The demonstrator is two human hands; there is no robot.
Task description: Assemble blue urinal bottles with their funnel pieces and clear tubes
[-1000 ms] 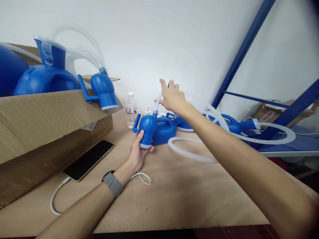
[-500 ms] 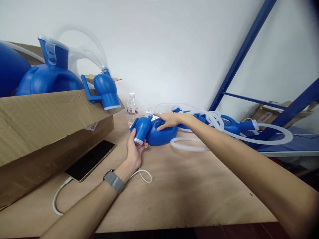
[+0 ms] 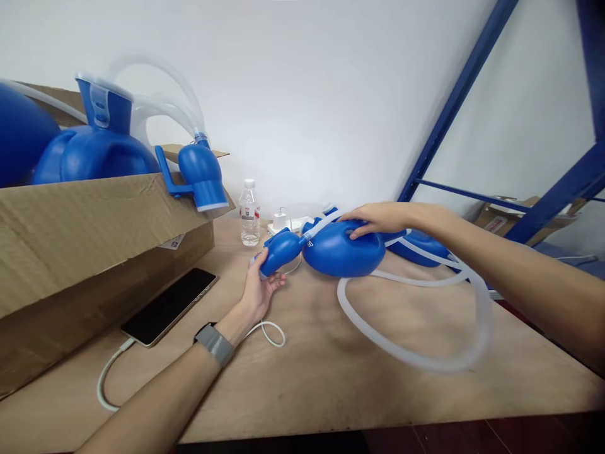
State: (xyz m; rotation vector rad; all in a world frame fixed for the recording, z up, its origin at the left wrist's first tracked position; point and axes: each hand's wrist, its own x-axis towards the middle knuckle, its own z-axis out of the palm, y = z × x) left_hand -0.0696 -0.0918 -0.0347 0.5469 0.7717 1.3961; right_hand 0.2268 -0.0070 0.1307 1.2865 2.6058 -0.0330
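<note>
Over the table [image 3: 307,378], the large blue jug [image 3: 344,258] is in front of me and to the right of the smaller blue cup [image 3: 283,249], whether raised or resting I cannot tell; I judge the step in hand to be handling both together, joint attention going to the hose [image 3: 326,222] fitted to the cup. The next move calls, in my judgement, for coordinated grips that spare the hose any strain. My right hand [image 3: 380,216], palm down, grips the jug's handle from above; my left hand [image 3: 258,289], palm up, holds the tilted cup's wide end.
</note>
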